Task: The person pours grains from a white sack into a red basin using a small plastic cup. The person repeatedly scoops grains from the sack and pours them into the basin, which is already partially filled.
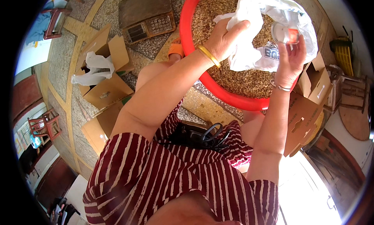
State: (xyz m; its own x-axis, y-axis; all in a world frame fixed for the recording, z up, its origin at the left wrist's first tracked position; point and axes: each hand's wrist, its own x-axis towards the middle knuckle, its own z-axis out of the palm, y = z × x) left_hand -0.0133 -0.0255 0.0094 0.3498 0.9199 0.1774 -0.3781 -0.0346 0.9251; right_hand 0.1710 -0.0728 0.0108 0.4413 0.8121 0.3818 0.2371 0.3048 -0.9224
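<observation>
My left hand (224,41) grips the left side of a white plastic bag (255,24) and holds it above a wide basin with a red rim (230,95). My right hand (293,55) has its fingers around a small round container (279,32), whitish with an orange-red patch on its side. The container is tilted and lies against the inside of the bag's right part. Many small tan-brown pieces (218,14) fill the basin; their kind is too small to tell. What the bag holds lower down is partly hidden by its folds.
An old scale with a keypad (147,18) stands left of the basin. An open cardboard box (107,92) with a white bag (99,67) is at my left; another box (306,112) is at my right. Small wooden chairs (44,127) stand farther out.
</observation>
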